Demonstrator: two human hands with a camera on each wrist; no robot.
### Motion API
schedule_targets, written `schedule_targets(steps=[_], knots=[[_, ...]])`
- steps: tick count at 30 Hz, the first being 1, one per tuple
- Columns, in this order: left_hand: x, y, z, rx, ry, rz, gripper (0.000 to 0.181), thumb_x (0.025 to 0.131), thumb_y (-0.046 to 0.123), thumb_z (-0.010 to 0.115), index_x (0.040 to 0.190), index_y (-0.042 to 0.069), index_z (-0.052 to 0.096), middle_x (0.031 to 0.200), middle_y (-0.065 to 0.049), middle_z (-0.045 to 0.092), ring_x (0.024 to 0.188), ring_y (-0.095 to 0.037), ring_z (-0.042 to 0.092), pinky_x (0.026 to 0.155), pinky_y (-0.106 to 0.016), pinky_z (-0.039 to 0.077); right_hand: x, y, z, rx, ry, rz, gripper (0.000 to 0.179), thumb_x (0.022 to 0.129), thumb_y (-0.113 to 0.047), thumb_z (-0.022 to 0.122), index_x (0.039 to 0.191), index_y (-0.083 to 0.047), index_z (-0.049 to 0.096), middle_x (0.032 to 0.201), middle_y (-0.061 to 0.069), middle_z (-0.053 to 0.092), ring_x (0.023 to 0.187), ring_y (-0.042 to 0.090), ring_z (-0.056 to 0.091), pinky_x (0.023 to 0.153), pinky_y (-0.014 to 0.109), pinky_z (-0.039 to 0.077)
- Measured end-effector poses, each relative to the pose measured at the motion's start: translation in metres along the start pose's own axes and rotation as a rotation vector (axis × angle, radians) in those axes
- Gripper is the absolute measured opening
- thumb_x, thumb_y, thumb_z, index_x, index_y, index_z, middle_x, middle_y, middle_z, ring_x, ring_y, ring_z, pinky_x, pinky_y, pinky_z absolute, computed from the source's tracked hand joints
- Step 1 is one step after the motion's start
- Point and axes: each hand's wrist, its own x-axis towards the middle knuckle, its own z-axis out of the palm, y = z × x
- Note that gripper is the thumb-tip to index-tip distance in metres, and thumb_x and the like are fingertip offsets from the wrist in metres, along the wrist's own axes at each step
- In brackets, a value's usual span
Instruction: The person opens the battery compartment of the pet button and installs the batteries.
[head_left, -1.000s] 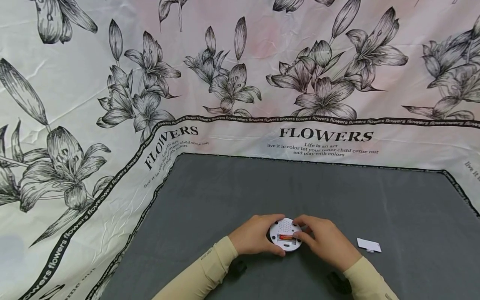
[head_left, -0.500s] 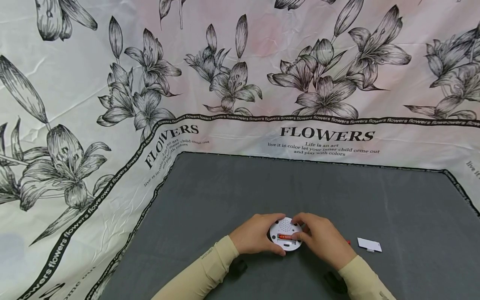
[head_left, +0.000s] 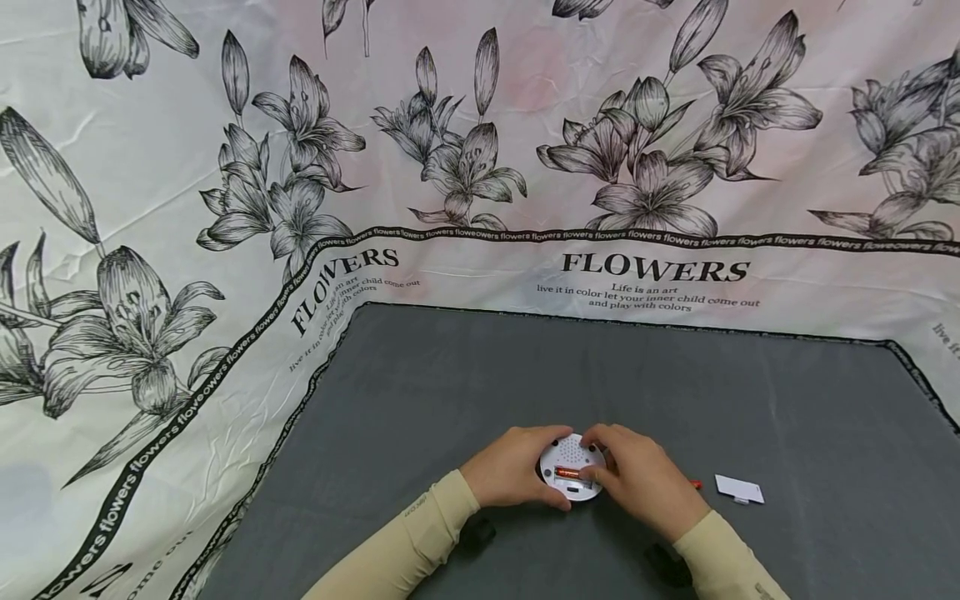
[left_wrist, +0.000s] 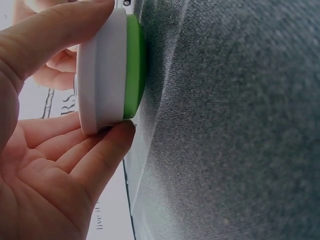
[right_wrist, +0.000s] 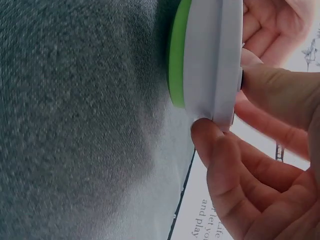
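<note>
A round white battery-powered device (head_left: 572, 452) lies with its perforated back facing up and its battery compartment uncovered. One red battery (head_left: 567, 472) shows in the compartment, partly behind the right thumb. From the left side, my left hand (head_left: 510, 468) grips the device's rim between thumb and fingers. My right hand (head_left: 641, 475) holds the opposite side, its thumb over the compartment's right end and its fingers curled at the rim. Both wrist views show the device edge-on, the white body (right_wrist: 205, 65) above a green layer (left_wrist: 134, 70) close over the grey cloth.
A white rectangular cover with a small tab (head_left: 739, 489) lies to the right on the grey tabletop (head_left: 450, 375). Beside the right hand, a small red object (head_left: 696, 484) peeks out, mostly hidden. White flower-printed fabric (head_left: 450, 183) rises behind and at the left.
My right hand has shifted slightly left, its thumb staying over the compartment. The small red object beside that hand has come into view. My left hand keeps its grip on the device.
</note>
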Motion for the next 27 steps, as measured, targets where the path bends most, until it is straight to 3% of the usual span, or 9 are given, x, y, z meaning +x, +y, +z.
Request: schedule_targets(steps=[5,10,18,27], knots=[[0.001,0.0,0.001,-0.019,-0.002,-0.014,0.096,0.082,0.043,0.096,0.161,0.014,0.051,0.149,0.002,0.067,0.119,0.001,0.064,0.1,-0.02,0.054,-0.004,0.004,-0.001,-0.013,0.02,-0.069,0.027,0.09,-0.024,0.089,0.111,-0.026,0.073,0.083,-0.017,0.052,0.069,-0.004,0.044,0.061,0.021,0.04],[0.001,0.0,0.001,-0.027,-0.001,-0.019,0.096,0.082,0.043,0.097,0.162,0.014,0.051,0.15,0.003,0.066,0.12,0.001,0.063,0.101,-0.021,0.054,-0.007,0.008,-0.004,0.008,0.017,-0.086,0.022,0.095,-0.026,0.086,0.112,-0.029,0.073,0.08,-0.019,0.051,0.068,-0.004,0.045,0.061,0.02,0.041],[0.001,0.001,0.001,-0.033,0.007,-0.018,0.096,0.082,0.042,0.097,0.162,0.014,0.051,0.148,0.002,0.067,0.118,0.001,0.063,0.102,-0.021,0.053,-0.013,0.018,-0.01,-0.001,0.027,-0.084,0.018,0.098,-0.023,0.082,0.111,-0.032,0.074,0.095,-0.021,0.067,0.073,-0.008,0.052,0.064,0.022,0.048],[0.001,0.002,0.003,0.004,0.024,-0.014,0.097,0.08,0.043,0.098,0.16,0.014,0.052,0.151,0.003,0.066,0.126,-0.002,0.063,0.109,-0.024,0.052,-0.03,0.036,-0.022,-0.063,0.059,-0.046,0.023,0.095,-0.021,0.085,0.113,-0.031,0.076,0.105,-0.019,0.073,0.079,-0.008,0.058,0.069,0.025,0.053]])
